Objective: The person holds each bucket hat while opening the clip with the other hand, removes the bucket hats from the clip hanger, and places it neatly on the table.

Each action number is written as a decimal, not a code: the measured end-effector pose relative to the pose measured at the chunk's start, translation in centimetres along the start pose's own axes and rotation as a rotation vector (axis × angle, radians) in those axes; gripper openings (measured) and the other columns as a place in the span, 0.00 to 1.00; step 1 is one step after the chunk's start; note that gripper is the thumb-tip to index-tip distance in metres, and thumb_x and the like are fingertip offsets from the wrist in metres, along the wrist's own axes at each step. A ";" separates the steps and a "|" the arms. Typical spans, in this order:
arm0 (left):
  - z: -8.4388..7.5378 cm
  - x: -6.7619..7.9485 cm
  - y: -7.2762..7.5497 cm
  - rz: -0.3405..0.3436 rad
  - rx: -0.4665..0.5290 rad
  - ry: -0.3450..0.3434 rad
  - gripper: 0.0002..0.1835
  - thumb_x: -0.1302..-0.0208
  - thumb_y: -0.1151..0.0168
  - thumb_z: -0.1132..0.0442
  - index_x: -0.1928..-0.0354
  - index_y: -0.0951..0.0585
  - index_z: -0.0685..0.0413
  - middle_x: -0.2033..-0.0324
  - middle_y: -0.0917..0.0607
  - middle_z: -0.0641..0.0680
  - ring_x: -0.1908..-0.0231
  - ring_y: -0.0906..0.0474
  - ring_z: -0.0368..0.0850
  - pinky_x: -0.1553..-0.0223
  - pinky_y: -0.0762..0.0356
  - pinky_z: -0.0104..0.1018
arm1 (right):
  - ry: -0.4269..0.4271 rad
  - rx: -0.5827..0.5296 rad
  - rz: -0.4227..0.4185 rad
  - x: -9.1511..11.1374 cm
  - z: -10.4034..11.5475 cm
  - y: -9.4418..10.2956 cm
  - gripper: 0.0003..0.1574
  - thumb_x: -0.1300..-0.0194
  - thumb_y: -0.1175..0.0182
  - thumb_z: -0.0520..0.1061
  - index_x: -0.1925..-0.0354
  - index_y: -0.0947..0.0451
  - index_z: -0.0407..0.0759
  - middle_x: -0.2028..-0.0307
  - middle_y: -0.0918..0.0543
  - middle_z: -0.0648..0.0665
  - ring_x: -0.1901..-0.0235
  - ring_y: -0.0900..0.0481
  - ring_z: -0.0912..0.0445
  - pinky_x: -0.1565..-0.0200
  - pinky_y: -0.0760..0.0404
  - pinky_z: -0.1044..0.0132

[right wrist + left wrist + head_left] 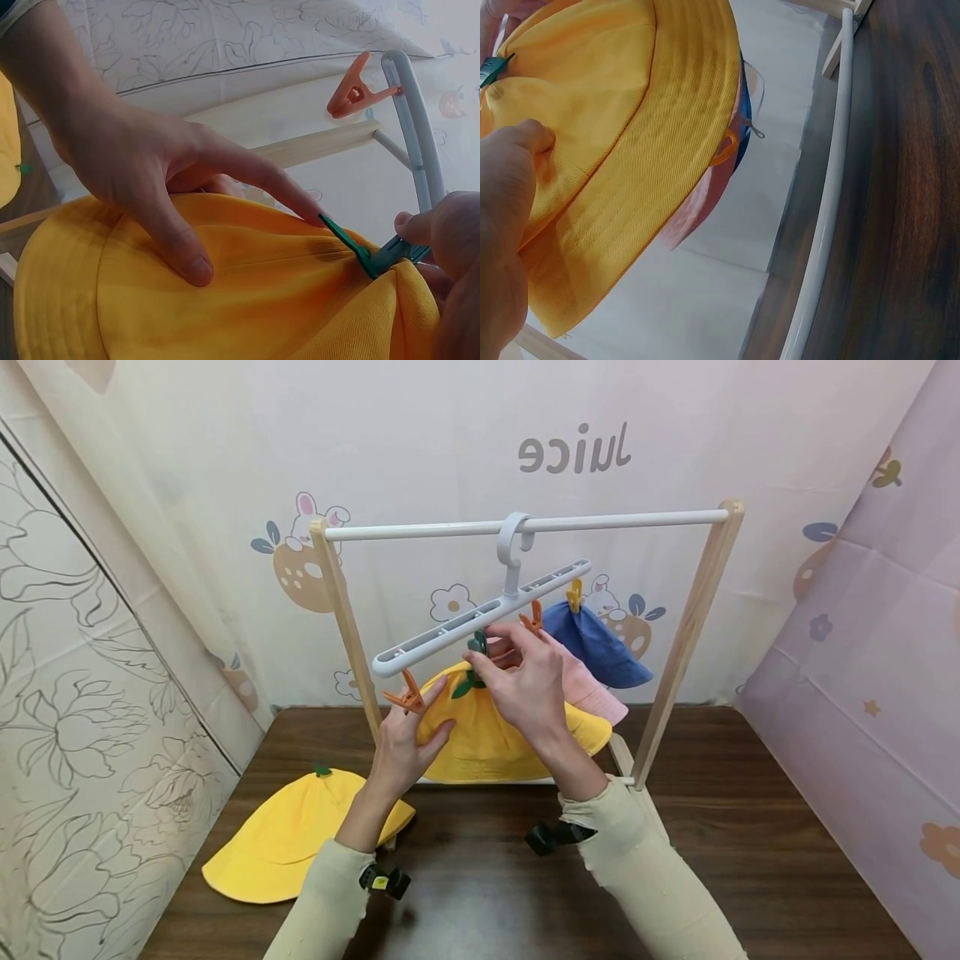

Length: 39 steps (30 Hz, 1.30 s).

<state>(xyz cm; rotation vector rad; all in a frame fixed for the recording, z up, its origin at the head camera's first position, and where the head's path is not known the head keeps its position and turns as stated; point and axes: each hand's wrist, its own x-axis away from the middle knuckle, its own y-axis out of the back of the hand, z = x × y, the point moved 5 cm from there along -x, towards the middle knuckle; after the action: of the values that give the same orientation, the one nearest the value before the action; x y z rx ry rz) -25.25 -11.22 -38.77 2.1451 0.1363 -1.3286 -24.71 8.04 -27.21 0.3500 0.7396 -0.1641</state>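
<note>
A yellow bucket hat (pixel 480 747) with green leaves at its crown hangs under a grey clip hanger (pixel 513 602). My left hand (pixel 401 747) grips its left side, thumb on the front and fingers partly hidden behind the cloth; the thumb presses a dent into the fabric in the left wrist view. My right hand (pixel 531 683) pinches a dark green clip (pixel 390 255) between thumb and fingers, right at the hat's top. The clip's lower end meets the gathered cloth. An orange clip (pixel 408 695) dangles from the hanger's near end, close by the left fingertips.
The hanger hooks over the white rod (pixel 630 520) of a wooden-post rack (pixel 678 664). Behind hang a pink hat (pixel 588 689) under another orange clip (pixel 533 617) and a blue hat (pixel 600 643) under a yellow clip (pixel 575 595). A second yellow hat (pixel 281 843) lies on the table, left.
</note>
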 end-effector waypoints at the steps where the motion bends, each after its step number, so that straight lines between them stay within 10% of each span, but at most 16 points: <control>1: 0.0 0.0 0.0 -0.001 0.001 0.001 0.39 0.36 0.19 0.71 0.23 0.21 0.54 0.39 0.14 0.72 0.51 0.15 0.65 0.53 0.08 0.61 | 0.005 0.000 -0.003 0.0 0.0 0.0 0.18 0.31 0.20 0.38 0.46 0.11 0.32 0.60 0.05 0.35 0.64 0.05 0.43 0.58 0.13 0.78; 39: -0.3 0.9 0.3 -0.009 0.012 0.004 0.39 0.38 0.18 0.73 0.25 0.20 0.57 0.46 0.13 0.69 0.60 0.17 0.59 0.60 0.09 0.53 | -0.006 0.014 -0.008 0.1 -0.2 -0.2 0.17 0.32 0.20 0.37 0.48 0.11 0.32 0.58 0.06 0.35 0.63 0.07 0.44 0.59 0.13 0.79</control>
<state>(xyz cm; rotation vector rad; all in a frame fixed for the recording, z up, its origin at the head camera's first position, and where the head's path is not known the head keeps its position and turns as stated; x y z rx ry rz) -24.44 -11.52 -39.33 2.1600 0.1398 -1.3332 -24.79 7.92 -27.45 0.3601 0.7343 -0.1783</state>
